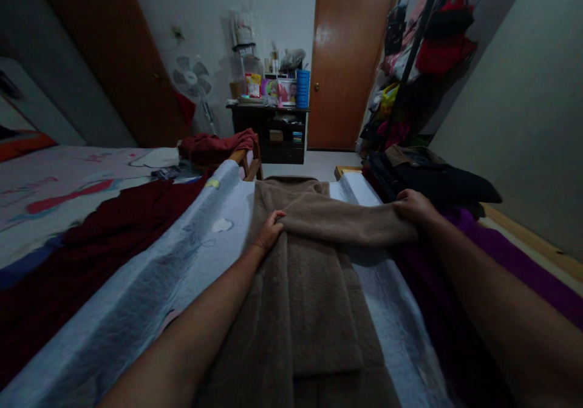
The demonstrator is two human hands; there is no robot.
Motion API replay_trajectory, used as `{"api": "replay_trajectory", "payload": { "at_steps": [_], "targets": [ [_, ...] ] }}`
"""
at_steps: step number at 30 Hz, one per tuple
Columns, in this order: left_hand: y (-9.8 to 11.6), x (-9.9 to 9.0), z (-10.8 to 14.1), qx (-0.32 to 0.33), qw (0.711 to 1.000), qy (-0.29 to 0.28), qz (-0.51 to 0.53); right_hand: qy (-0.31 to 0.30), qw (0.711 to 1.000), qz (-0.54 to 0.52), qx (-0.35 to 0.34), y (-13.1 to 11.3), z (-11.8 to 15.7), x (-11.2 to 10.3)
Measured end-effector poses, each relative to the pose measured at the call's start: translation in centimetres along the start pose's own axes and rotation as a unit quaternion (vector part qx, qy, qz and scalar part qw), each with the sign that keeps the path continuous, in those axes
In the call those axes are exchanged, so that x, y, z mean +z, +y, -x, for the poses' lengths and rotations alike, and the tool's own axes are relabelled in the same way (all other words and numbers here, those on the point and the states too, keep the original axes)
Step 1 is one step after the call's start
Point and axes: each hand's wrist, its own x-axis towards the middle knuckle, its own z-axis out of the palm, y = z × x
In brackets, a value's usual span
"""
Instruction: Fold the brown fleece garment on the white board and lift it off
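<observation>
A long brown fleecy coat [314,299] lies stretched out in front of me, its collar end pointing away. One sleeve [346,220] runs sideways across its upper part to the right. My right hand [415,206] grips the end of that sleeve. Near the middle of the coat's upper part, my left hand [269,231] pinches the fabric where the sleeve crosses. Under the coat is a pale blue-white sheet [191,274] with raised sides. The far fingers of both hands are partly hidden by the cloth and the hands themselves.
Dark folded clothes [432,180] are stacked on the right, over a purple cloth [496,244]. A dark red cloth [113,226] lies on the bed at left, near a wooden post [255,159]. Farther off stand a fan [194,77], a black cabinet [268,147] and a door [348,62].
</observation>
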Motion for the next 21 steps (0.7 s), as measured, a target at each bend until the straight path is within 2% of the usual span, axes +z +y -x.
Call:
{"api": "replay_trajectory", "payload": {
  "at_steps": [4, 6, 9, 11, 14, 18, 21],
  "targets": [
    [0.0, 0.0, 0.2, 0.009, 1.000, -0.019, 0.009, -0.003, 0.987, 0.153, -0.052, -0.8, 2.0, -1.6],
    [-0.1, 0.1, 0.1, 0.012, 1.000, -0.019, 0.006, -0.018, 0.980, 0.186, -0.066, -1.2, 3.5, -2.3],
    [-0.3, 0.3, -0.1, 0.022, 1.000, -0.011, -0.012, -0.095, 0.984, 0.132, -0.070, -1.7, 5.6, -3.0],
    [-0.3, 0.5, -0.2, 0.029, 0.999, -0.006, -0.021, -0.119, 0.985, 0.085, -0.093, -1.6, 6.6, -3.1],
    [-0.3, 0.6, -0.3, 0.034, 0.999, -0.004, -0.029, -0.107, 0.983, 0.041, -0.146, -1.1, 7.3, -2.6],
    [0.0, 0.6, -0.3, 0.046, 0.998, 0.001, -0.039, -0.108, 0.978, -0.030, -0.178, -1.2, 7.4, -1.4],
    [0.3, 0.6, -0.1, 0.053, 0.998, 0.006, -0.043, -0.046, 0.974, -0.075, -0.210, -2.1, 7.6, -0.8]
  ]
}}
